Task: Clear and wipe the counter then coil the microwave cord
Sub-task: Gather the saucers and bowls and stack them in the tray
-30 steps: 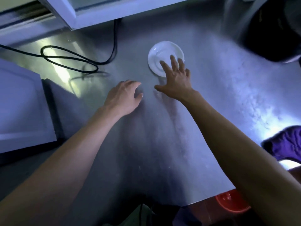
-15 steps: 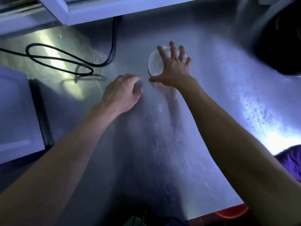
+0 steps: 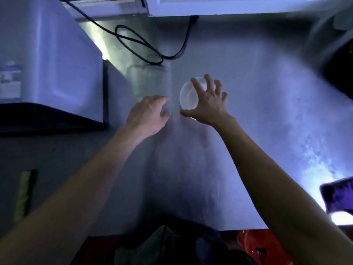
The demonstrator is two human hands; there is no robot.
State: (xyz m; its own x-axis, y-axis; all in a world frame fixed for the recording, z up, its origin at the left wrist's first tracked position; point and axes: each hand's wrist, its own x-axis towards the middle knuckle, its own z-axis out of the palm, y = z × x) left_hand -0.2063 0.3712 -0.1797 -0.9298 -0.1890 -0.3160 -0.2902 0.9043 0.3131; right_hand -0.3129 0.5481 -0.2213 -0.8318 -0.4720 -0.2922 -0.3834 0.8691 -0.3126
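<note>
A small white saucer (image 3: 188, 96) lies on the steel counter (image 3: 263, 115), near its middle. My right hand (image 3: 209, 104) covers the saucer's right half, fingers curled over the far rim and thumb pressed at the near rim. Just left of the saucer my left hand (image 3: 148, 115) rests on the counter, fingers loosely bent, holding nothing. The microwave (image 3: 49, 62) stands at the left. Its black cord (image 3: 137, 44) lies in a loose loop behind it and runs up under the shelf at the back.
A purple cloth (image 3: 338, 196) lies at the counter's right front edge. A dark round pot (image 3: 338, 60) stands at the far right. A white shelf edge (image 3: 229, 6) overhangs the back. Something red (image 3: 261, 243) sits below the front edge.
My right hand has slid forward over the saucer and its fingers have curled around the rim. The left hand stays beside it. The view has swung, bringing the microwave closer.
</note>
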